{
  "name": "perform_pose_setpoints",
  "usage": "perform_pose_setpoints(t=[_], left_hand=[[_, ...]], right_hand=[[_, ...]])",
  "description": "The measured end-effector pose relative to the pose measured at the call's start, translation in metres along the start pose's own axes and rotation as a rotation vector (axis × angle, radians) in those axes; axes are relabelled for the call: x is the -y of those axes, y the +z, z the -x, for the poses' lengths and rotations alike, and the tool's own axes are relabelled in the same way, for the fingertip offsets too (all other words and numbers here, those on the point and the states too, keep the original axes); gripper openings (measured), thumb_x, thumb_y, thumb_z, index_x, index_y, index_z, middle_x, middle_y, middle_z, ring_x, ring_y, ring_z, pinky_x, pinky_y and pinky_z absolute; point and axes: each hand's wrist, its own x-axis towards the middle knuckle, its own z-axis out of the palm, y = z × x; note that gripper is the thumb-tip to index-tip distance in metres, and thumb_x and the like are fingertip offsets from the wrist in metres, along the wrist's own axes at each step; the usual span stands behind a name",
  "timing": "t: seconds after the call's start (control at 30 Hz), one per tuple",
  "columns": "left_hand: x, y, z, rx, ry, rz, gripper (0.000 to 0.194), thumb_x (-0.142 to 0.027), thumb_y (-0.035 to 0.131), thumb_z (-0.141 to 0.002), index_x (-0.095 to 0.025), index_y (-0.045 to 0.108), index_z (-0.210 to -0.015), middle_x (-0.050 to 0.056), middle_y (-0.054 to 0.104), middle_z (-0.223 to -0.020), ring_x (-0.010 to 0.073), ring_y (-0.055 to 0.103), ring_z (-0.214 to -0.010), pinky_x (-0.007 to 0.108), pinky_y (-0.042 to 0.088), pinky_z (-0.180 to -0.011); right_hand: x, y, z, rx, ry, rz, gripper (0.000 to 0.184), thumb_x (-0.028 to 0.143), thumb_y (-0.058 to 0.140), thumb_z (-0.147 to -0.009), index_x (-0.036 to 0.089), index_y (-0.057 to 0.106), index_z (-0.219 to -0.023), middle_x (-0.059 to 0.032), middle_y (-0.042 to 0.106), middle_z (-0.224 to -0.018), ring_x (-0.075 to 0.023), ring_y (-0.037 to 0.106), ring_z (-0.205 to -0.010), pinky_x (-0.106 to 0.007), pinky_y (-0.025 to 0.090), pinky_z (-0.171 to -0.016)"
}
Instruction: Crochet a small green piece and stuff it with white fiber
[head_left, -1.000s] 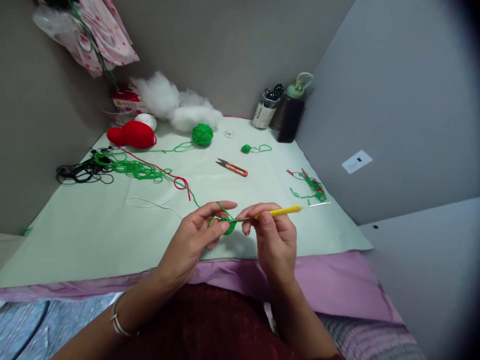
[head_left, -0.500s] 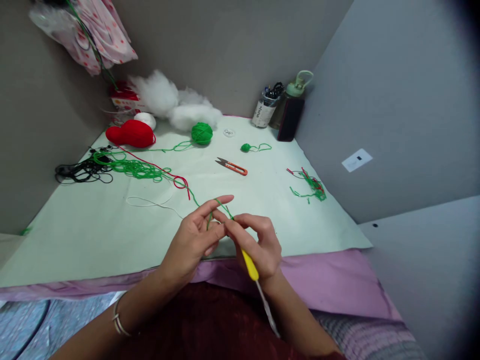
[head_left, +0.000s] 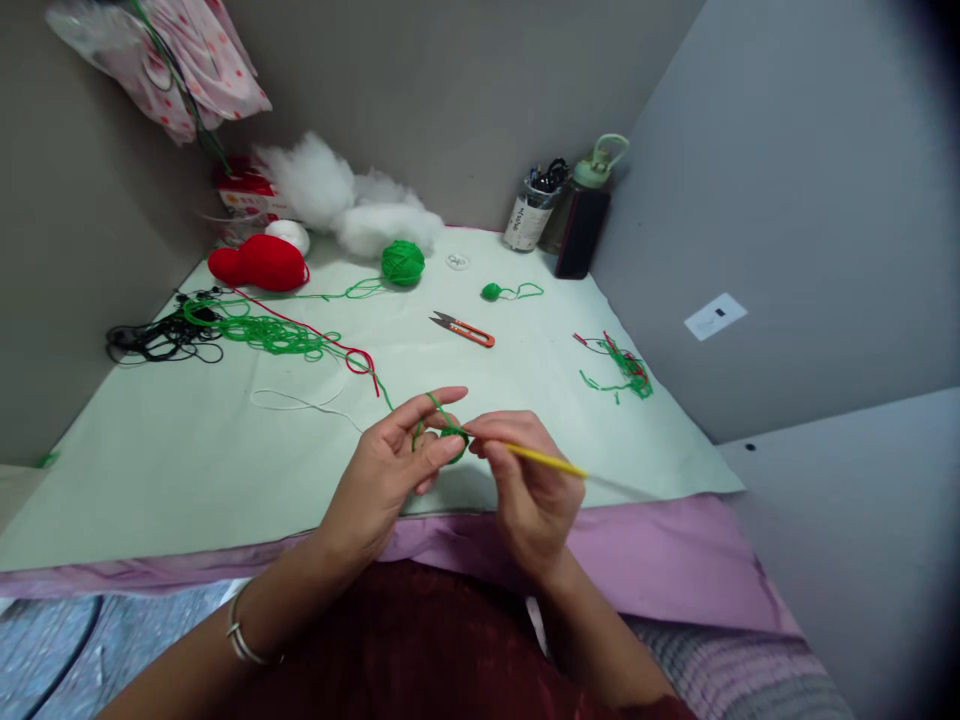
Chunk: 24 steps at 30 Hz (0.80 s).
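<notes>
Between the thumb and fingers of my left hand (head_left: 390, 470) is a small green crochet piece (head_left: 454, 446), partly covered by the thumb. Green yarn (head_left: 438, 404) loops over the raised index finger of that hand and trails back to the tangle on the table. My right hand (head_left: 532, 490) is closed around a crochet hook with a yellow handle (head_left: 547, 459). The hook's working tip meets the green piece; the stitch there is too small to make out. Its other metal end points right and is blurred.
Thread snips (head_left: 463, 329) lie mid-table. Behind them are a green yarn ball (head_left: 403, 263), white stuffing (head_left: 382, 228) and red yarn (head_left: 261, 263). Tangled green yarn (head_left: 274, 335) is at left, yarn scraps (head_left: 626, 372) at right. A pen cup (head_left: 528, 222) and phone (head_left: 582, 235) stand at the back.
My right hand swung the hook's handle down toward my body, then back up to point rightward. The left hand has kept its hold on the green piece.
</notes>
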Motion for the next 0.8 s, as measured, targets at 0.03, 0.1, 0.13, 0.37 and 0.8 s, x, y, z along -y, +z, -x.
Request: perform_pose_setpoints(t=[0.03,0.1,0.13,0.37,0.8], left_hand=[[0.001,0.001,0.000,-0.011,0.002,0.023,0.044,-0.025,0.090,-0.080,-0.024,0.081,-0.122,-0.001,0.063,-0.089,0.0033,0.038,-0.056,0.015,0.032,-0.047],[0.001,0.001,-0.001,-0.005,-0.057,0.099,0.043,-0.026,0.090,-0.080,-0.021,0.081,-0.122,-0.003,0.059,-0.079,0.0022,0.033,-0.052,0.015,0.030,-0.046],[0.000,0.001,-0.001,0.013,-0.108,0.142,0.041,-0.025,0.090,-0.081,-0.020,0.081,-0.121,-0.004,0.056,-0.075,0.0016,0.030,-0.050,0.015,0.030,-0.046],[-0.005,-0.001,-0.005,0.054,-0.149,0.225,0.026,-0.019,0.087,-0.082,-0.017,0.085,-0.108,-0.005,0.054,-0.075,-0.0004,0.030,-0.050,0.013,0.030,-0.047],[-0.001,-0.002,0.000,0.015,-0.013,-0.046,0.025,-0.027,0.084,-0.086,-0.023,0.084,-0.111,-0.002,0.064,-0.079,0.0058,0.048,-0.054,0.024,0.036,-0.056]], right_hand=[[-0.001,0.000,0.003,0.018,-0.066,0.099,0.029,0.015,0.064,-0.101,0.033,0.077,-0.121,-0.0051,0.078,-0.105,-0.0205,0.074,-0.092,-0.036,0.062,-0.077],[-0.002,-0.001,0.006,0.031,-0.196,0.249,0.038,0.013,0.069,-0.097,0.035,0.076,-0.127,-0.0061,0.077,-0.113,-0.0220,0.074,-0.099,-0.037,0.063,-0.081],[-0.003,-0.001,0.007,0.018,-0.228,0.268,0.039,0.011,0.070,-0.096,0.035,0.075,-0.128,-0.0064,0.077,-0.114,-0.0221,0.074,-0.100,-0.037,0.063,-0.081],[0.003,-0.003,-0.007,-0.146,0.209,-0.315,0.019,0.022,0.062,-0.104,0.028,0.080,-0.100,-0.0019,0.073,-0.090,-0.0137,0.064,-0.068,-0.030,0.054,-0.062],[-0.004,-0.001,-0.007,-0.116,0.401,-0.522,0.019,0.037,0.064,-0.103,0.023,0.075,-0.095,-0.0025,0.075,-0.086,-0.0129,0.064,-0.066,-0.027,0.054,-0.062]])
